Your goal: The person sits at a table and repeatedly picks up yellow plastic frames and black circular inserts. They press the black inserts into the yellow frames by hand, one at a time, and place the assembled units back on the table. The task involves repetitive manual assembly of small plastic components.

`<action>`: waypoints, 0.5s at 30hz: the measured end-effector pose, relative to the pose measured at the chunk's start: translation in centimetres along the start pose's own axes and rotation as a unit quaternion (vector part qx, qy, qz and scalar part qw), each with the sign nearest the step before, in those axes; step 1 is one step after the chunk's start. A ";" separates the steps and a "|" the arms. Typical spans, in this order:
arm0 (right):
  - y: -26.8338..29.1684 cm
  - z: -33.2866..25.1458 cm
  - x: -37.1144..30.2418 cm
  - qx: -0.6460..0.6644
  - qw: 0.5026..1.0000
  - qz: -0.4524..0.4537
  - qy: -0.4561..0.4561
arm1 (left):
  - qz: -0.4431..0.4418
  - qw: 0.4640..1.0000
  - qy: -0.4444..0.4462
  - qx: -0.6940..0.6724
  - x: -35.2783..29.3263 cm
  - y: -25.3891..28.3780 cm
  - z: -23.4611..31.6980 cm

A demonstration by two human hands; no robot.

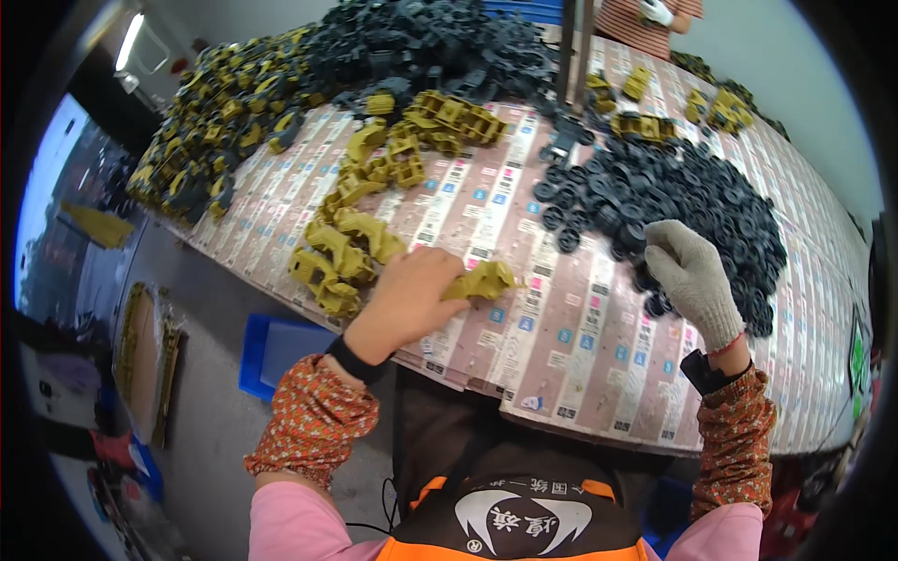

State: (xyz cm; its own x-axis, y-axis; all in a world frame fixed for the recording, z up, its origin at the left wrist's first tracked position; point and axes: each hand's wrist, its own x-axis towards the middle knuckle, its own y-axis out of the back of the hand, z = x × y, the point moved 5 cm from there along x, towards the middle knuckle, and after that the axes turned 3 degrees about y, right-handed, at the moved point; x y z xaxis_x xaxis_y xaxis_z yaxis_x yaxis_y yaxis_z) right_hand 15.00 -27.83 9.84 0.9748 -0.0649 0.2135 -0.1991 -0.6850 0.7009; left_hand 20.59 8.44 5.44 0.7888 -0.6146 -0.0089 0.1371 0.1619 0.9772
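One olive-yellow moulded plastic piece (482, 280), seemingly light and stiff, was pinched at its near end by bare left hand (404, 301); gloved right hand (690, 278), fingers curled, rested on black plastic rings (673, 201).

clips (351, 248) left, wheels (655, 192) right, on table (561, 346).

sleeves: pink, orange-brown floral oversleeves | wrists: black bands | right hand (693, 280): grey knit glove | apron: orange-black

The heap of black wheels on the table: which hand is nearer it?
Right. The gloved right hand rests at the edge of the black wheels; the bare left hand holds an olive plastic part well left of them.
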 end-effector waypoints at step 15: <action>-0.8 3.9 -7.0 -0.324 0.946 0.003 -0.006 | 0.068 0.947 0.007 -0.313 -2.5 -4.9 10.5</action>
State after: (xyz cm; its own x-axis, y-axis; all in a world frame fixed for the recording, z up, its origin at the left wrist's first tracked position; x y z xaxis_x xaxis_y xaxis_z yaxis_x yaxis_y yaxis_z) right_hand 8.72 -29.63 5.14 0.9738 -0.0782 0.2134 -0.2205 -0.0972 0.9705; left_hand 11.65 1.04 2.87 0.8319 -0.5456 0.1017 0.3587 0.6684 0.6516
